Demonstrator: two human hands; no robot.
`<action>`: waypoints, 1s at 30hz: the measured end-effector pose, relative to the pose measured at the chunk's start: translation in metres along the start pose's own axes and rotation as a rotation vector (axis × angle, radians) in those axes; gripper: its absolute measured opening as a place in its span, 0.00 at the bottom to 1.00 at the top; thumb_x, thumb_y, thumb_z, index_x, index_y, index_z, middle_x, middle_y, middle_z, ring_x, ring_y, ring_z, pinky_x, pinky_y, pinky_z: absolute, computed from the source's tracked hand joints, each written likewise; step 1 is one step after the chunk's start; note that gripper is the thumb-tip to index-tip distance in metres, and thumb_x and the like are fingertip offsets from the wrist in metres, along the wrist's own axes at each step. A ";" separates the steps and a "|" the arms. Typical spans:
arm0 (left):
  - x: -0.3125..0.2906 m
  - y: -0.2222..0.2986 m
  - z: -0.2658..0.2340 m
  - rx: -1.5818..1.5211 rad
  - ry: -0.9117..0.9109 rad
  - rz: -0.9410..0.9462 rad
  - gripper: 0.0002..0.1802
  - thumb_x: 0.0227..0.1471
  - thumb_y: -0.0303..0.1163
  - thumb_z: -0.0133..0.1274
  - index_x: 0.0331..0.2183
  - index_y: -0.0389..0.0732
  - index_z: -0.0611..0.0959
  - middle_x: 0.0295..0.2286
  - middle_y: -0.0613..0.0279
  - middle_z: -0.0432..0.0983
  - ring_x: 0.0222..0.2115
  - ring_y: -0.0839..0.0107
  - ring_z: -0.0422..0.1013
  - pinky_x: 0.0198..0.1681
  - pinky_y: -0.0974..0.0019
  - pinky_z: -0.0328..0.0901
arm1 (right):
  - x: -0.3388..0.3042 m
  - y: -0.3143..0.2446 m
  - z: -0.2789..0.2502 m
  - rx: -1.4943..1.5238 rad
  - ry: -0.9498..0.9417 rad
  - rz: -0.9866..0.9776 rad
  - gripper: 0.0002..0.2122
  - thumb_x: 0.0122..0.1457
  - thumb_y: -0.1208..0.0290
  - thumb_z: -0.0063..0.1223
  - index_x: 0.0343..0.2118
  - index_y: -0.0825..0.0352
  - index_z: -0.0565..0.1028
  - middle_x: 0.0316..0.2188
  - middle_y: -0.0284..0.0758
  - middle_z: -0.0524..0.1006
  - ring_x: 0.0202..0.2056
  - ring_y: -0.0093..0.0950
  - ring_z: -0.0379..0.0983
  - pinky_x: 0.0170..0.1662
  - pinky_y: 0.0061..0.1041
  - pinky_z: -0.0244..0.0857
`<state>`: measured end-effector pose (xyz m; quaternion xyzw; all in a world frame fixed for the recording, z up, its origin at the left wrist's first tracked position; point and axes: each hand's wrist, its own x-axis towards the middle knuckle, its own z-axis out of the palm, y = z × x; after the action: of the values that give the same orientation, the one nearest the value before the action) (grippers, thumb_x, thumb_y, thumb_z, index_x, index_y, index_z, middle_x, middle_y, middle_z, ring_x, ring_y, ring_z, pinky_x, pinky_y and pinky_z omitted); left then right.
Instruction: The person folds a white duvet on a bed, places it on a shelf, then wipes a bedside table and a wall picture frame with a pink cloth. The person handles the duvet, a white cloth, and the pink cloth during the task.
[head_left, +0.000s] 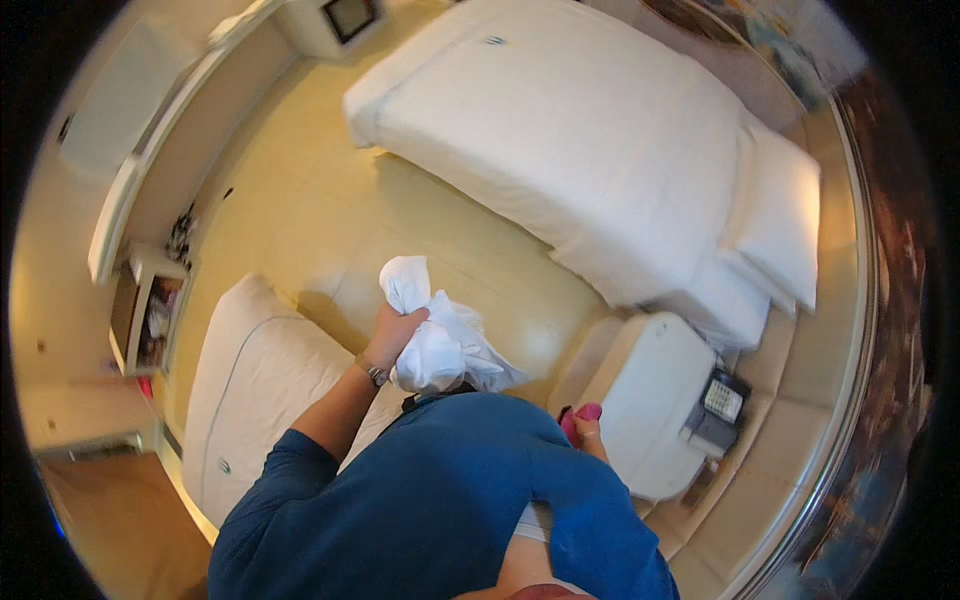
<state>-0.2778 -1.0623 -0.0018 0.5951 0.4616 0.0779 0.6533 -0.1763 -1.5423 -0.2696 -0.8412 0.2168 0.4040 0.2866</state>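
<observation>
In front of my body, my left hand (397, 335), with a watch at the wrist, grips a bundle of white linen (440, 350). One end sticks up above the fist and the rest hangs in folds to the right. Whether it is a sheet or a pillowcase cannot be told. My right hand (588, 430) is low at my right side, partly hidden by my blue sleeve. Its fingers are closed on a small pink cloth (587, 411), beside the white bedside table (650, 410).
A made bed with a white cover (570, 120) and pillows (775, 215) stands ahead to the right. Another white bed (260, 390) lies close on my left. A telephone (722, 400) sits on the bedside table. An open shelf unit (150, 310) stands against the left wall.
</observation>
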 end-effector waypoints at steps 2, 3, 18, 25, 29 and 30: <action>0.032 -0.003 -0.043 -0.062 0.049 0.101 0.17 0.44 0.25 0.57 0.39 0.30 0.78 0.34 0.57 0.77 0.33 0.68 0.74 0.36 0.65 0.69 | 0.040 -0.022 0.011 -0.087 0.091 -0.088 0.24 0.41 0.62 0.63 0.40 0.74 0.76 0.37 0.45 0.78 0.36 0.36 0.75 0.40 0.31 0.68; 0.033 0.010 -0.061 -0.095 0.111 0.145 0.17 0.44 0.24 0.56 0.39 0.30 0.77 0.34 0.58 0.77 0.34 0.68 0.74 0.37 0.65 0.69 | 0.018 -0.077 0.018 -0.118 0.080 -0.114 0.23 0.40 0.62 0.63 0.38 0.74 0.77 0.36 0.44 0.78 0.35 0.35 0.75 0.40 0.32 0.68; 0.091 0.022 -0.202 -0.019 0.657 0.140 0.18 0.42 0.29 0.57 0.37 0.31 0.80 0.32 0.54 0.79 0.34 0.66 0.75 0.37 0.65 0.68 | 0.063 -0.420 0.180 -0.281 -0.231 -0.530 0.23 0.44 0.56 0.62 0.36 0.74 0.77 0.32 0.43 0.78 0.34 0.35 0.76 0.36 0.33 0.68; 0.203 0.074 -0.302 -0.095 0.847 0.007 0.16 0.41 0.30 0.57 0.35 0.32 0.80 0.30 0.56 0.79 0.33 0.67 0.75 0.36 0.65 0.68 | 0.146 -0.586 0.284 -0.793 -0.245 -0.533 0.26 0.43 0.52 0.60 0.38 0.72 0.76 0.35 0.48 0.78 0.38 0.40 0.76 0.39 0.37 0.69; 0.237 0.119 -0.354 -0.060 0.901 0.120 0.14 0.41 0.32 0.58 0.31 0.32 0.80 0.28 0.57 0.79 0.30 0.68 0.75 0.32 0.65 0.67 | 0.155 -0.745 0.361 -1.169 -0.173 -0.811 0.26 0.41 0.49 0.61 0.41 0.62 0.77 0.38 0.46 0.78 0.41 0.38 0.75 0.42 0.33 0.69; 0.250 0.126 -0.369 -0.084 0.924 0.118 0.14 0.41 0.32 0.58 0.31 0.32 0.80 0.28 0.57 0.79 0.30 0.68 0.75 0.32 0.65 0.67 | 0.152 -0.799 0.377 -1.368 -0.209 -0.803 0.24 0.41 0.50 0.61 0.39 0.61 0.78 0.37 0.45 0.78 0.41 0.39 0.75 0.43 0.33 0.69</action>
<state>-0.3376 -0.6044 0.0271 0.4964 0.6660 0.3902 0.3972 0.1785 -0.7221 -0.3390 -0.8020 -0.4266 0.3900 -0.1504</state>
